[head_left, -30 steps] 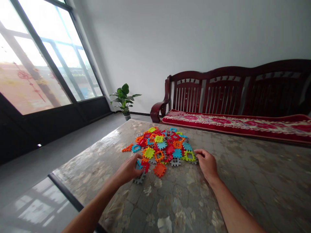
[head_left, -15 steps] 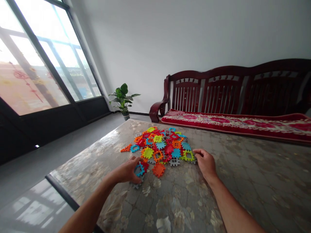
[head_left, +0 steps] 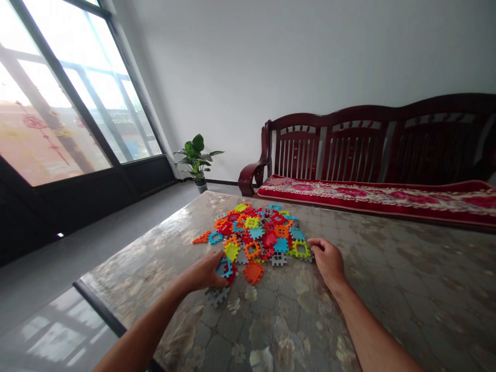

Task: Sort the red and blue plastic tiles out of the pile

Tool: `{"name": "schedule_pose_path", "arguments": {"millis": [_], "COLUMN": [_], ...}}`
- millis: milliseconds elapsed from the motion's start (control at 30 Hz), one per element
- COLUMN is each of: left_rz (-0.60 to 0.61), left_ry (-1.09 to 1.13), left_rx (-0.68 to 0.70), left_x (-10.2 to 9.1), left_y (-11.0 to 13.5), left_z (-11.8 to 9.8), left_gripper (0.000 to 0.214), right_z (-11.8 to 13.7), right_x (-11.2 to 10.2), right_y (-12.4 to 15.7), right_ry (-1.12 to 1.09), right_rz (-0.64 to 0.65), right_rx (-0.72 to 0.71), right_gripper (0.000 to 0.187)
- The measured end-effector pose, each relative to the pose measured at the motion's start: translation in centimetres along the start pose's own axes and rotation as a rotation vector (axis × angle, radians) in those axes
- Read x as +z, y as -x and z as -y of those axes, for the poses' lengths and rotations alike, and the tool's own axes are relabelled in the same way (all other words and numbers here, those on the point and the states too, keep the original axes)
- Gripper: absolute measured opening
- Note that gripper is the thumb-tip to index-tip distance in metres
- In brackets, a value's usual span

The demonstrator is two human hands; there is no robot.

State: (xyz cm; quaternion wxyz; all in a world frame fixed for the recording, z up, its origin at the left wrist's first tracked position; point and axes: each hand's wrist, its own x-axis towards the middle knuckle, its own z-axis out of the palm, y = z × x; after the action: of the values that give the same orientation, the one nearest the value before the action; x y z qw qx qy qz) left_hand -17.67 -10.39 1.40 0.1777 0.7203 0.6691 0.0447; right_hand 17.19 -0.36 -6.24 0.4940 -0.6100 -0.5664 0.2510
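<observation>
My left hand (head_left: 205, 271) is closed around a blue square frame tile (head_left: 223, 267) with toothed edges, at the near left of a pile. A red tile (head_left: 232, 275) shows behind the blue one; whether it is gripped too I cannot tell. Touching them, a yellow tile (head_left: 231, 251) stands tilted. Just below the hand lies a grey tile (head_left: 217, 296). My right hand (head_left: 328, 262) rests at the pile's right edge with its fingers curled together and nothing visible in them. Nearest to it are a lime frame tile (head_left: 300, 249) and a grey tile partly under it.
The pile of toothed tiles (head_left: 269, 238) in several colours spreads across the middle of the patterned table (head_left: 387, 289). An orange tile (head_left: 253, 272) lies at its front. Beyond are a wooden bench (head_left: 358, 134), a potted plant (head_left: 197, 157) and a window (head_left: 58, 103).
My left hand has lifted the blue tile slightly and tipped it. The yellow tile beside it has tilted up, and more of the grey tile below shows. My right hand has stayed put.
</observation>
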Motion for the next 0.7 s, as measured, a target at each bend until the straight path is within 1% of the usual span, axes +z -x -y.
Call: {"name": "schedule_pose_path", "arguments": {"millis": [200, 333, 433, 567, 700], "left_rz": [-0.031, -0.101, -0.168, -0.242, -0.293], "left_ry": [0.077, 0.122, 0.128, 0.303, 0.34], "left_rx": [0.015, 0.023, 0.025, 0.016, 0.002], "left_x": [0.5, 0.1, -1.0, -3.6, -5.9], "left_y": [-0.4, -1.0, -1.9, -3.4, -4.8], "left_z": [0.0, -0.3, -1.0, -1.9, -2.2], "left_gripper": [0.038, 0.034, 0.035, 0.037, 0.038], "right_z": [0.1, 0.1, 0.0, 0.0, -0.1], "right_x": [0.0, 0.0, 0.0, 0.0, 0.0], "right_y": [0.1, 0.0, 0.0, -0.1, -0.1], "right_ry": [0.003, 0.0, -0.004, -0.006, -0.009], "right_rz": [0.012, 0.014, 0.012, 0.008, 0.01], "right_rx": [0.026, 0.034, 0.029, 0.015, 0.016], "right_gripper": [0.033, 0.033, 0.032, 0.031, 0.032]}}
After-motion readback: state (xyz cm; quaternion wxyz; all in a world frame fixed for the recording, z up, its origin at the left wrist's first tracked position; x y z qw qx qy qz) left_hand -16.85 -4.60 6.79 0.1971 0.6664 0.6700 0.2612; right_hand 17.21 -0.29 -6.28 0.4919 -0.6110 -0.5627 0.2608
